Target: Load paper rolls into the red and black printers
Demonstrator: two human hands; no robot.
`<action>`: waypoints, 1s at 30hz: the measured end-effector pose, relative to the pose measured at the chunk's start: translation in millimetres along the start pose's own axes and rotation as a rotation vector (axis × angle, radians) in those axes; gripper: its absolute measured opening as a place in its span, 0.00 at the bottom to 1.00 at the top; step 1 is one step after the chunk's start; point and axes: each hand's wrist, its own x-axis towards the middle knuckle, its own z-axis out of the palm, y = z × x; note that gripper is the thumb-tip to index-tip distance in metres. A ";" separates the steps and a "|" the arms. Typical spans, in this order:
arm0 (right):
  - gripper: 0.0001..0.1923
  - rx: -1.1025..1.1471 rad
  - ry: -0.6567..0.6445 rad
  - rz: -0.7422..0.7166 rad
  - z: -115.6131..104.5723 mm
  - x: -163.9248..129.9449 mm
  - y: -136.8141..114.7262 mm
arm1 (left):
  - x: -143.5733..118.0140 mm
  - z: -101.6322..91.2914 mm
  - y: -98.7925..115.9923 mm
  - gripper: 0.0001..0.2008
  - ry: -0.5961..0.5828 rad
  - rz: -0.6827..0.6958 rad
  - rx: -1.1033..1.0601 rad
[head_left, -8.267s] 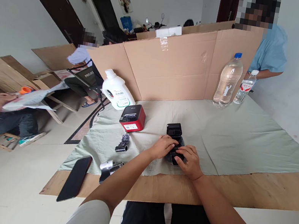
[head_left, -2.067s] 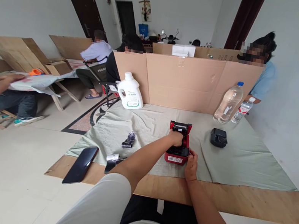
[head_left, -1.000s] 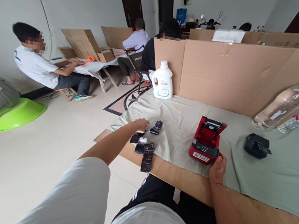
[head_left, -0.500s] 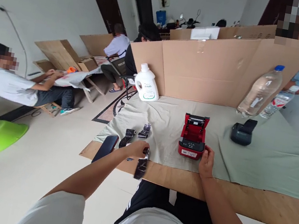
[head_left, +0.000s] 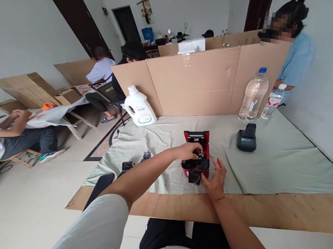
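My left hand (head_left: pixel 190 151) is closed on a small black label roll (head_left: pixel 195 176), holding it over the red label printer (head_left: pixel 208 152). The roll's loose strip hangs down across the printer's front. Behind my fingers the printer's lid stands raised; the inside is mostly covered by my hand. My right hand (head_left: pixel 216 182) is open, fingers spread, at the printer's right front corner, thumb near the strip; whether it touches cannot be made out. Two more rolls, a black one (head_left: pixel 128 165) and a patterned one (head_left: pixel 147 155), lie to the left, partly behind my forearm.
A dark phone (head_left: pixel 100 188) lies at the left edge. A small black printer (head_left: pixel 246 142) stands on the right. Behind are a white jug (head_left: pixel 141 109), a large bottle (head_left: pixel 254 97), a smaller bottle (head_left: pixel 273 102) and a cardboard partition (head_left: pixel 192 86). Other people sit beyond.
My left hand has carried the label roll from the front left to above the red printer. My right hand has come off the printer's side and spread its fingers. The view has turned rightward.
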 end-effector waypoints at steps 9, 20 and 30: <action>0.18 -0.069 -0.124 -0.185 -5.1 -1.1 -17.5 | 33.8 20.7 -4.5 0.17 -0.026 -0.221 0.524; 0.34 -0.111 -0.106 -0.217 -3.6 7.8 -28.9 | 38.8 26.5 -8.1 0.14 0.049 -0.213 0.506; 0.11 -0.171 -0.278 -0.308 -11.4 41.1 -28.5 | 9.5 8.9 -4.8 0.16 0.135 0.002 0.316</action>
